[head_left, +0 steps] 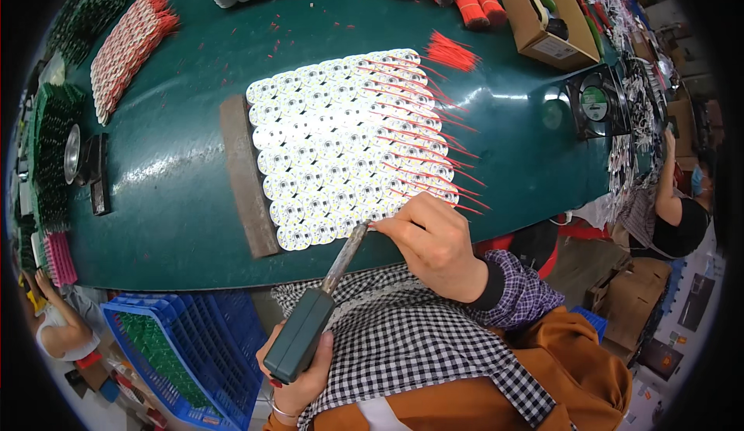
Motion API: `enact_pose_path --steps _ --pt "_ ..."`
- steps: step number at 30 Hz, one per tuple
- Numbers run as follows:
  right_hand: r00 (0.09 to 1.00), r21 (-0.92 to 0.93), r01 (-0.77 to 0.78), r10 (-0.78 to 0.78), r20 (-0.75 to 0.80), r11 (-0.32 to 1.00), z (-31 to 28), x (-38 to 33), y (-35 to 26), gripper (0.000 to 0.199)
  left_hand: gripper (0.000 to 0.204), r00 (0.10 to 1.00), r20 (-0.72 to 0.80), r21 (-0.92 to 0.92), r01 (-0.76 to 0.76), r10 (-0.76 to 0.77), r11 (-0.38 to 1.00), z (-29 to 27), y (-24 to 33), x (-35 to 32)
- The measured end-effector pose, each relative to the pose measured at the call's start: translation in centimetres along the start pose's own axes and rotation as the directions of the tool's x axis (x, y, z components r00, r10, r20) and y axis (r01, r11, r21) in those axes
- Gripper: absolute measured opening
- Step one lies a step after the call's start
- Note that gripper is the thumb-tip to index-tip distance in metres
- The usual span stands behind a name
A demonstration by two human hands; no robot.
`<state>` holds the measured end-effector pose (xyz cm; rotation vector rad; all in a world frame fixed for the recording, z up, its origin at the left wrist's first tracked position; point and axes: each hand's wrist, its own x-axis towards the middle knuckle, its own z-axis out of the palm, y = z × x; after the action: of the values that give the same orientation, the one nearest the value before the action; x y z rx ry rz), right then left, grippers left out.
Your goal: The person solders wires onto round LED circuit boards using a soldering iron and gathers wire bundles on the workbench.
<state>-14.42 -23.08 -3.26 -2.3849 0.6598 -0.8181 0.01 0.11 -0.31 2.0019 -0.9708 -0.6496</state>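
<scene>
My left hand (308, 384) is closed around the dark green handle of a soldering iron (304, 334). Its metal shaft slants up to the near edge of a panel of round white LED boards (325, 152). There the tip meets the fingertips of my right hand (434, 241). That hand is pinched at the panel's near edge; whatever sits between thumb and finger is too small to make out. Thin red wires (422, 140) lie across the panel's right-hand columns, their ends sticking out past its right edge. A rusty metal bar (249, 175) lies along the panel's left side.
Loose red wires (452, 51) and bundled ones (473, 8) lie beyond the panel. A cardboard box (546, 24) and a small fan (595, 104) stand on the right. Wired boards (132, 51) are stacked far left. Blue crates (186, 353) stand below the table's near edge.
</scene>
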Motion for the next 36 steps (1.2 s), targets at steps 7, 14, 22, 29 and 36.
enact_pose_path --steps 7,14,22,29,36 --pt "1.000 -0.008 0.011 -0.011 -0.002 1.000 0.0 -0.1 0.1 0.018 0.022 0.995 0.008 -0.028 0.099 -0.098 0.995 -0.2 -0.8 -1.6" --pt "1.000 0.011 0.002 -0.001 -0.025 1.000 -0.2 0.1 -0.2 0.018 0.039 0.990 0.044 -0.280 0.140 -0.133 0.950 0.0 -0.1 -1.4" --pt "0.997 -0.046 -0.036 0.033 -0.068 0.998 -0.8 0.1 0.5 0.018 0.017 0.983 0.003 -0.238 0.176 -0.181 0.955 0.5 1.8 0.5" --pt "0.998 -0.043 -0.050 0.048 -0.048 0.998 -0.9 0.0 0.4 0.016 0.037 0.982 0.117 -0.143 0.166 -0.150 0.976 -0.1 0.4 0.0" --pt "0.998 -0.047 -0.051 0.049 -0.032 0.998 -1.0 0.1 0.4 0.015 0.035 0.979 0.145 -0.136 0.163 -0.143 0.977 0.0 0.9 0.7"
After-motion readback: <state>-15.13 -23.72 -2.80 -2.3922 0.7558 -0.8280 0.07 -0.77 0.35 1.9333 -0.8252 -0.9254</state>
